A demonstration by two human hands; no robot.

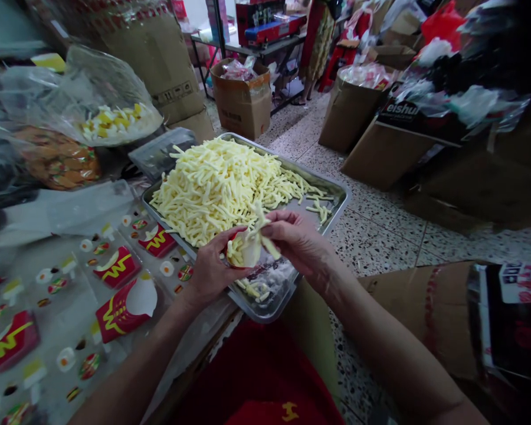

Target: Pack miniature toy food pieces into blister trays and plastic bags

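Note:
My left hand (pixel 212 268) is wrapped round a small red fries carton (pixel 250 251) with its white inner side showing and pale yellow toy fries in its mouth. Between the fingers of my right hand (pixel 294 236) are a few pale fries (pixel 268 239), right at the carton's opening. Both hands are over the near edge of a metal tray (pixel 343 198). A big heap of pale yellow fries (pixel 216 183) covers most of the tray. Some loose fries (pixel 256 289) lie in its near corner, by a whitish patch.
Clear plastic packs with small toy foods and red W cartons (pixel 126 307) cover the table on the left. Behind them are a bag of white and yellow pieces (pixel 115 121) and a bag of orange-brown pieces (pixel 57 156). Cardboard boxes (pixel 243 103) stand around; a person (pixel 317 44) is at the back.

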